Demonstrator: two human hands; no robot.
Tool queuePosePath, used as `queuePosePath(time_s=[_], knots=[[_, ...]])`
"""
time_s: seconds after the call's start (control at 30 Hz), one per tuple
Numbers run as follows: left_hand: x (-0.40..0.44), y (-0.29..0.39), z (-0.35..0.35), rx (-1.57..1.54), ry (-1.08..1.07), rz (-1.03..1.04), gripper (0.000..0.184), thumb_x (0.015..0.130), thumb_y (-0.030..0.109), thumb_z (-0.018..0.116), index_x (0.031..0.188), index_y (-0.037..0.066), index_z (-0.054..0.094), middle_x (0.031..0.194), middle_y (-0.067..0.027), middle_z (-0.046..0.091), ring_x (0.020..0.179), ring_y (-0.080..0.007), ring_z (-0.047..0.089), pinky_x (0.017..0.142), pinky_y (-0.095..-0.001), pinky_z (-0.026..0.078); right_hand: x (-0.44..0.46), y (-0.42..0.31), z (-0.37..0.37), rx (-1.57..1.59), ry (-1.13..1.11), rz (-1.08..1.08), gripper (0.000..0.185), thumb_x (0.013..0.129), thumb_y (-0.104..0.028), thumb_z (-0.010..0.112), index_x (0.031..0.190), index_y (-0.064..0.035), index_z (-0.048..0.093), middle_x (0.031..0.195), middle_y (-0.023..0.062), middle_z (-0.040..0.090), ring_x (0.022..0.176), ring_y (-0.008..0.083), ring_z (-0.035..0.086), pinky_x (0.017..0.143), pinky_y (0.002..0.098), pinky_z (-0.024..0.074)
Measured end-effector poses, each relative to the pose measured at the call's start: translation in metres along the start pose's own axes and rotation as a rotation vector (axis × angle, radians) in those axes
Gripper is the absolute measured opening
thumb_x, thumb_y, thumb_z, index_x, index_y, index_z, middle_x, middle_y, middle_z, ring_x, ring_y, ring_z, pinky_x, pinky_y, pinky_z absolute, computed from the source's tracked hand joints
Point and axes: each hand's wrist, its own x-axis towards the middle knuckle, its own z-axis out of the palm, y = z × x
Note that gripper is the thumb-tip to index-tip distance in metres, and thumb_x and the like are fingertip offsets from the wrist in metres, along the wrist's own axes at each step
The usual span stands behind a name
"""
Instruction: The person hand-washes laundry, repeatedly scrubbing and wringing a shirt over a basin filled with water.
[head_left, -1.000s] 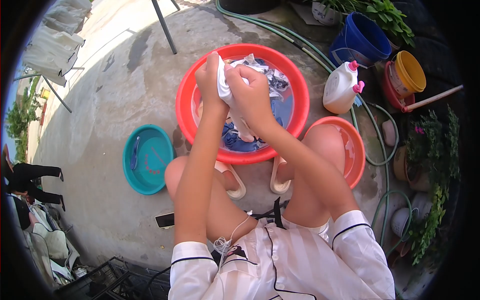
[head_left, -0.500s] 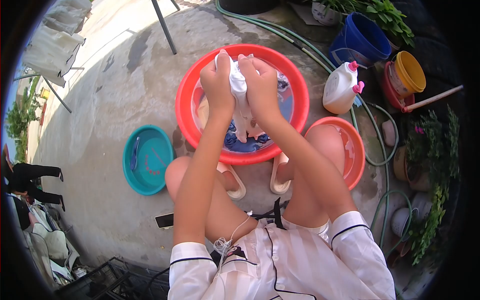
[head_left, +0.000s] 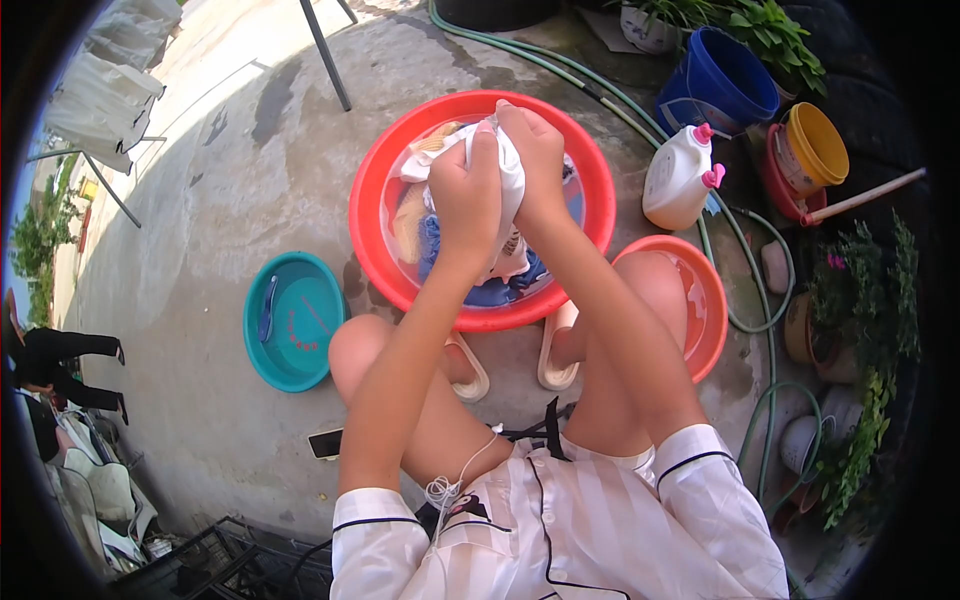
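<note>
Both hands are closed on a white cloth (head_left: pixel 511 172) above a large red basin (head_left: pixel 371 250). My left hand (head_left: pixel 466 195) grips its left side, and my right hand (head_left: pixel 533 160) grips its upper right part. The cloth hangs down between the hands toward the water. Beneath them, the basin holds wet laundry, with blue fabric (head_left: pixel 492 292) near the front and a pale yellow piece (head_left: pixel 409 222) at the left. Part of the laundry is hidden behind my hands and forearms.
A teal basin (head_left: pixel 312 300) holding a blue brush stands left; a smaller red basin (head_left: pixel 709 310) is by my right knee. A detergent jug (head_left: pixel 672 185), buckets (head_left: pixel 716 82) and a green hose (head_left: pixel 772 395) lie right. A phone (head_left: pixel 325 444) is on the ground. Another person stands far left.
My left hand has moved right and down, and my right hand slightly right and up, both still gripping the white cloth. More of the laundry at the basin's left now shows.
</note>
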Motion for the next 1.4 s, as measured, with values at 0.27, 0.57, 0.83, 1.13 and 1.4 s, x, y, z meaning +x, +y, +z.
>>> queuePosePath(time_s=[0.27,0.57,0.83,1.13,1.4], knots=[[0.042,-0.025,-0.026,-0.255,0.137,-0.086,0.033,0.084,0.025,0.049,0.058,0.005,0.048,0.057,0.0000,0.049,0.050,-0.0063,0.044,0.045,-0.0251,0.033,-0.035,0.006,0.021,-0.291,-0.099,-0.178,0.028,0.082,-0.016,0.053,0.060,0.0027,0.053,0.053,0.0029,0.049,0.053,0.0074,0.043,0.049,0.0266,0.0357],[-0.004,-0.001,-0.001,0.033,-0.027,0.076,0.034,0.089,0.025,0.046,0.069,0.000,0.056,0.061,0.0009,0.051,0.056,-0.0050,0.044,0.050,-0.0239,0.035,0.012,0.010,-0.001,0.002,0.008,-0.014,0.028,0.085,-0.018,0.052,0.061,-0.0037,0.050,0.056,-0.0012,0.049,0.048,0.0060,0.043,0.044,0.0240,0.0334],[0.037,-0.021,-0.023,-0.244,0.102,-0.059,0.033,0.085,0.028,0.052,0.060,0.007,0.049,0.058,0.0025,0.047,0.052,-0.0056,0.043,0.046,-0.0240,0.032,-0.026,0.010,0.017,-0.214,-0.105,-0.131,0.026,0.084,-0.017,0.051,0.064,0.0005,0.055,0.058,0.0005,0.052,0.054,0.0049,0.043,0.050,0.0236,0.0353],[0.006,-0.007,0.000,0.026,0.034,0.028,0.035,0.088,0.024,0.046,0.064,-0.002,0.053,0.057,-0.0028,0.051,0.055,-0.0078,0.044,0.050,-0.0271,0.035,0.002,0.003,0.000,0.095,-0.030,0.074,0.023,0.085,-0.016,0.050,0.066,-0.0037,0.052,0.060,-0.0006,0.052,0.053,0.0053,0.047,0.047,0.0225,0.0367],[0.032,-0.020,-0.028,-0.179,0.041,-0.075,0.032,0.085,0.026,0.051,0.060,0.006,0.050,0.057,0.0016,0.047,0.054,-0.0049,0.044,0.048,-0.0239,0.032,-0.031,0.000,0.011,-0.194,-0.159,0.023,0.022,0.086,-0.021,0.052,0.078,-0.0016,0.059,0.069,-0.0012,0.056,0.062,0.0044,0.049,0.056,0.0220,0.0385]])
